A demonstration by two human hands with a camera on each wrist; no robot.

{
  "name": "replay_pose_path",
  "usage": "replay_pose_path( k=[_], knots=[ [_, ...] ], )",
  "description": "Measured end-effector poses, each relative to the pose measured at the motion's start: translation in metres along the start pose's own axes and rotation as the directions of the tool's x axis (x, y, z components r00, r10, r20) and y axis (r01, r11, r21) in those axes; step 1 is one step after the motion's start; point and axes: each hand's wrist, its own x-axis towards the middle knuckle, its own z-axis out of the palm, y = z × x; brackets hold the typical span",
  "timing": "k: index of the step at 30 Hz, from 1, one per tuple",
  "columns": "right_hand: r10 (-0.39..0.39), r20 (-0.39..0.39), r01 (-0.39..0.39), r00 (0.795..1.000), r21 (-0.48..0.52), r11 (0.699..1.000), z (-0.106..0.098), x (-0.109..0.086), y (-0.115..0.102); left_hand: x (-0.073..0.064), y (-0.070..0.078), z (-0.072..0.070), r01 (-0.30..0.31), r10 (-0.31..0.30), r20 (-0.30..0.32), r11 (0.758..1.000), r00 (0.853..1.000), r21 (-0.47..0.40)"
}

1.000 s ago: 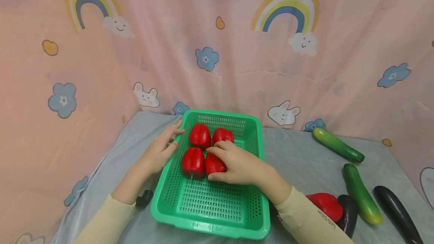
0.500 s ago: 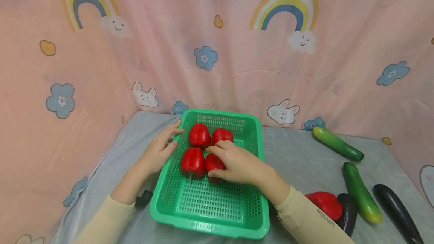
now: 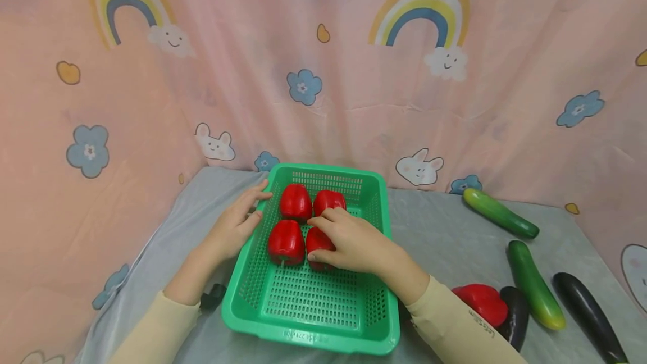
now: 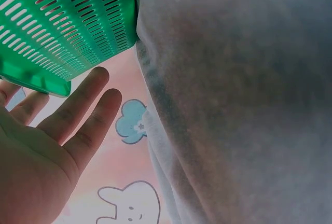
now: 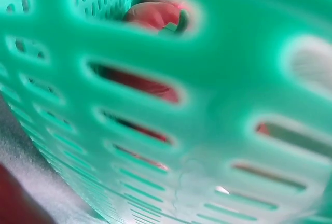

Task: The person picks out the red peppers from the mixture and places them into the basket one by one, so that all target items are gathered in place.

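Note:
Several red bell peppers sit in the green basket [image 3: 310,344], among them the front-left bell pepper [image 3: 286,242] and the back-left bell pepper [image 3: 295,202]. My right hand [image 3: 356,243] reaches over the right rim and grips the front-right bell pepper [image 3: 318,239], partly covering it. Behind that, another bell pepper [image 3: 329,201] is partly hidden by my fingers. My left hand [image 3: 235,223] is at the basket's left rim, its fingers fairly straight, also seen in the left wrist view beside the basket [image 4: 78,22]. Slotted basket wall [image 5: 207,99] fills the right wrist view, hiding the right hand's grip.
Right of the basket, on the grey cloth [image 3: 424,223], lie a red bell pepper [image 3: 483,303], a dark eggplant [image 3: 514,316], another eggplant [image 3: 588,314] and two green cucumbers, one farther back [image 3: 500,213]. A patterned pink curtain [image 3: 349,128] hangs behind.
The right hand stays on the front-right bell pepper, its thumb slightly higher than one second ago. The left hand and basket hold their places; the whole head view shifts slightly.

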Motion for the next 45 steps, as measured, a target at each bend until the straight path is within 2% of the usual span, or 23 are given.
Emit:
replay_pose_path(
  k=[10, 27, 36, 45],
  knots=[
    [-0.015, -0.027, 0.014, 1.000, -0.011, 1.000, 0.001, -0.002, 0.001, 0.001, 0.000, 0.000, -0.004, 0.004, 0.004, 1.000, 1.000, 0.000],
    [-0.113, -0.130, 0.108, 0.985, -0.046, 0.993, -0.006, -0.005, -0.005, 0.001, -0.001, 0.001, -0.009, 0.009, 0.003, 1.000, 1.000, 0.007],
    [-0.153, -0.131, 0.143, 0.979, -0.087, 0.986, -0.010, -0.010, -0.015, -0.001, -0.002, 0.001, 0.003, -0.003, 0.008, 1.000, 1.000, -0.001],
    [-0.162, -0.146, 0.149, 0.976, -0.097, 0.984, -0.017, -0.018, -0.019, -0.002, 0.001, 0.000, 0.012, -0.012, 0.004, 1.000, 1.000, -0.004]
  ],
)
